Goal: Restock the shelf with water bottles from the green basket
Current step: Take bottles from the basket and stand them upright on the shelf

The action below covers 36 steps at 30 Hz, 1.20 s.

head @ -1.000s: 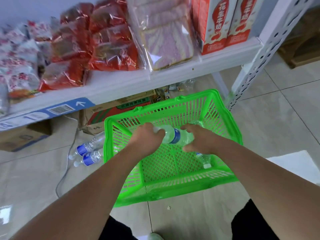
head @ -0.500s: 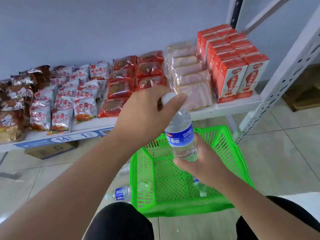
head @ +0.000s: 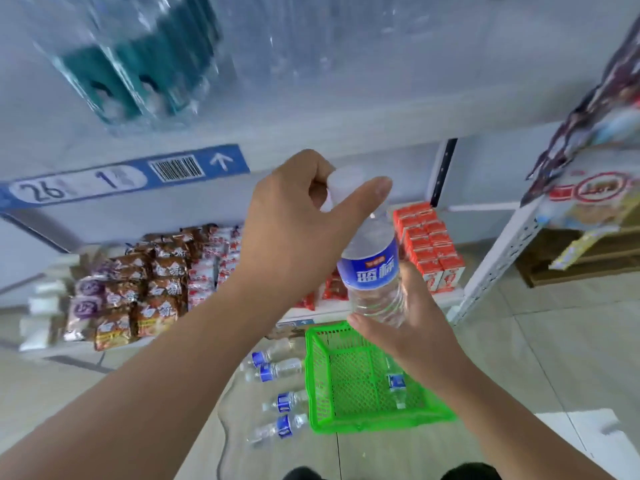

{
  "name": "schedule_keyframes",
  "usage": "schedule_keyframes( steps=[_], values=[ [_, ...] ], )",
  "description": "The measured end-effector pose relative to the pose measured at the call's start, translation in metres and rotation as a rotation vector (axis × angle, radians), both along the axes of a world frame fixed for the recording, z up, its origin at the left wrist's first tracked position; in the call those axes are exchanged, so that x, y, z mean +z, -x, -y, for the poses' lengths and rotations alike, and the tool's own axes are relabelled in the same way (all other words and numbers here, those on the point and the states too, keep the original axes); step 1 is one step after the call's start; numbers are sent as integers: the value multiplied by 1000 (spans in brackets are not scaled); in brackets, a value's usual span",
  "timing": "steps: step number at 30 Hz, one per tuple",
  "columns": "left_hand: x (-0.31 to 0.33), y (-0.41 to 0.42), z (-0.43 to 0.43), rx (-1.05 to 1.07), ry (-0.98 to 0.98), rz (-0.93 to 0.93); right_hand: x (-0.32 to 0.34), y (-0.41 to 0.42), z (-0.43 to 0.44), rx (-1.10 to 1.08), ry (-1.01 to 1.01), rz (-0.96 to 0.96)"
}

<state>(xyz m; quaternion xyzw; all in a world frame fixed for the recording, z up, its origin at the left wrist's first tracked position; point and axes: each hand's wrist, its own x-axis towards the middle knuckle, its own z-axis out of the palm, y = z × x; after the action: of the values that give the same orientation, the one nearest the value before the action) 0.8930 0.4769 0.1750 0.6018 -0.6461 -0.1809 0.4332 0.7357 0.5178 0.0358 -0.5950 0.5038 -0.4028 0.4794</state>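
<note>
I hold a clear water bottle [head: 375, 271] with a blue label upright in front of the shelf [head: 311, 147]. My left hand [head: 301, 216] pinches its white cap from above. My right hand [head: 412, 327] grips its lower body from below. The green basket [head: 332, 420] sits on the floor beneath, with one more bottle [head: 396, 382] lying inside. On the upper shelf, blurred, stand packs of bottled water [head: 138, 64] with teal labels.
Several loose bottles [head: 273, 365] lie on the floor left of the basket. The lower shelf carries snack packets [head: 138, 289] and red cartons [head: 433, 247]. A white perforated upright [head: 498, 258] stands to the right, with hanging packets [head: 588, 98] beyond it.
Both hands lifted the bottle out of the basket and raised it upright to the level of the upper shelf edge; my view tilted upward with it.
</note>
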Motion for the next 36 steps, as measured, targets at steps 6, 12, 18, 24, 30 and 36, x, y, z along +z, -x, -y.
schedule_keyframes(
  steps=[6, 12, 18, 24, 30, 36],
  values=[
    [124, -18, -2, -13, -33, 27, 117, -16, -7, 9, -6, -7],
    [200, -29, -6, -180, -128, 58, 191, -25, -5, -87, 58, -24],
    [222, -41, 0, -338, -188, 191, 224, -32, 9, -142, 140, -31],
    [238, -29, 39, -322, -158, 230, 240, -29, 52, -144, 127, -89],
    [250, -1, 115, -348, -112, 340, 242, -4, 137, -141, 136, -159],
    [248, 21, 195, -216, -21, 789, 218, 9, 217, -138, 132, -185]
  ],
)
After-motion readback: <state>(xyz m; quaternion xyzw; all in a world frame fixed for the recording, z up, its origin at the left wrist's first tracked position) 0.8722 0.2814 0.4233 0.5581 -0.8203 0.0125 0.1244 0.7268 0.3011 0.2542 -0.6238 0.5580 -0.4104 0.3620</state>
